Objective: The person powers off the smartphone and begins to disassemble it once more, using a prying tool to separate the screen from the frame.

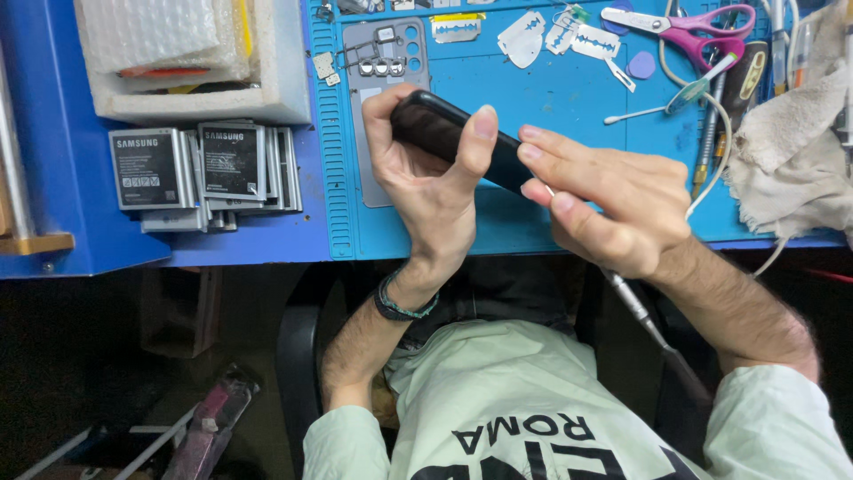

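My left hand [431,173] grips a black phone [444,133] by its edges, holding it tilted above the blue work mat [569,98]. My right hand [613,209] touches the phone's right end with its fingertips and also holds a thin metal tool [640,311] whose handle runs down toward my lap. A grey phone back panel [378,67] lies on the mat behind the left hand.
Several phone batteries [204,173] are stacked at the left on the blue table. A white foam box [191,62] with bubble wrap stands behind them. Razor blades [533,36], pink-handled scissors [684,27], a cotton swab [635,114] and a white cloth [791,151] lie at the back right.
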